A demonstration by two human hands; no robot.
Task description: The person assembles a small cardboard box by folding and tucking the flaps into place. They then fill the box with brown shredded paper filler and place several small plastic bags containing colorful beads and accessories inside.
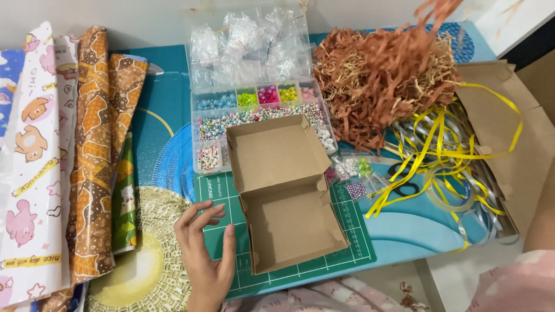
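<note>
right hand (442, 8) blurred, cut off at top edge

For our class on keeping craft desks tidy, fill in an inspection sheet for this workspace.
Surface: blue patterned table with green cutting mat.
Job's things: open, empty cardboard box on the mat.
Clutter: bead organiser, brown paper shred, yellow and silver ribbons, tape roll, wrapping paper sheets.
Hands: left hand rests open on the mat beside the box; right hand out of view, only the forearm at the frame edge.
Cables: nothing seen.
Surroundings: white wall, pale floor.
</note>
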